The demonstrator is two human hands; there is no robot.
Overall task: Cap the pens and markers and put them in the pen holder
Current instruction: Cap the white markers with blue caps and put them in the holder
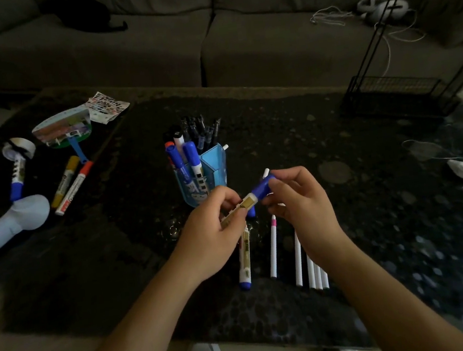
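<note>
- Head view: the blue pen holder (214, 164) stands on the dark table (370, 188), already crowded with blue-capped markers and dark pens, so a good part of the job looks done.
- Left to do, by the look of it: a blue-ended marker (243, 263) and a row of slim white pens (316, 272) lie flat on the table beneath the hands. A yellow marker (65, 180) and a red marker (75, 187) lie well apart to the left.
- Between the hands, a marker (249, 200) is held in the air just in front of the holder, tilted up to the right.
- The left hand (214, 235) has its fingers and thumb curled round the marker's barrel.
- The right hand (299, 202) pinches the blue cap (262, 189) at the marker's upper end.
- The cap sits on the tip, but whether it is pressed fully home cannot be told.
- Judged step: finishing the capping, with the drop into the holder not yet done.
</note>
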